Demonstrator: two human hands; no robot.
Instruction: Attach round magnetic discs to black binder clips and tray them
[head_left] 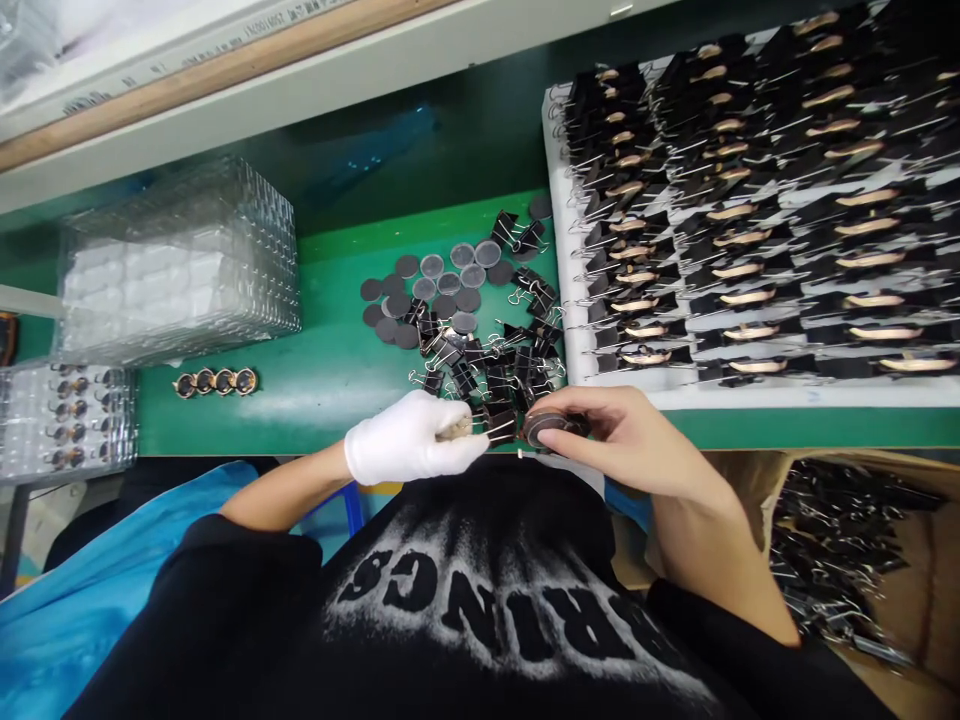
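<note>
My left hand (412, 437), in a white glove, pinches the wire handles of a black binder clip (499, 423) above the table's front edge. The clip's black body points right. Bare fingers of my right hand (622, 430) close around a round dark disc-shaped piece (544, 429), just right of the clip. Whether clip and piece touch, I cannot tell. Behind both hands lies a heap of loose black binder clips (495, 375). Several flat dark discs (448, 283), some with pale rims, are spread beyond it on the green table (330, 300).
On the right, a white tray (561, 250) bears rows of clipped copper-edged pieces. A cardboard box (780, 500) of binder clips stands below. Stacked clear plastic trays (180, 270) are at left, near a short row of copper-rimmed pieces (216, 382). A shelf edge (300, 90) overhangs the back.
</note>
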